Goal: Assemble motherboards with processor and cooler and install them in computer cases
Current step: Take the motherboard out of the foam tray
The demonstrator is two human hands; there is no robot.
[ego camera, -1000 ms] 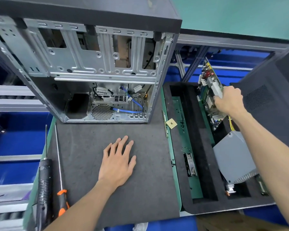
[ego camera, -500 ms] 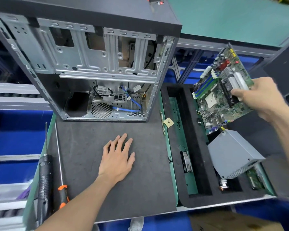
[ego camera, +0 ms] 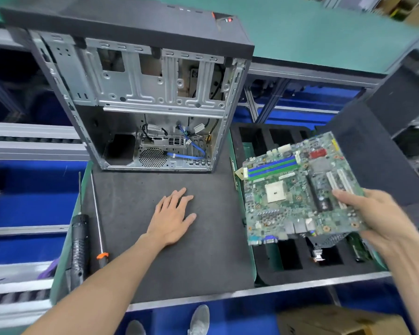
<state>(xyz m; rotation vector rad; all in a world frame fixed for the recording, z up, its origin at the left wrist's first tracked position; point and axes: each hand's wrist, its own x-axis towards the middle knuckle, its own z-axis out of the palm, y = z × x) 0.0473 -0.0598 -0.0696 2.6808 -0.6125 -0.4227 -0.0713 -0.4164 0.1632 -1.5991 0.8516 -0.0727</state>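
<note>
Head: right hand grips motherboard, face-up.

A green motherboard is held by its right edge in the right hand, tilted above the foam tray at the desk's right edge. The left hand is laid flat on the grey mat. An open computer case is stood at the far edge; two screwdrivers are laid along the left edge.

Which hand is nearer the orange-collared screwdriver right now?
Left. The left hand rests flat on the mat, just right of the screwdriver. The right hand holds the motherboard over the foam tray, far across.
</note>
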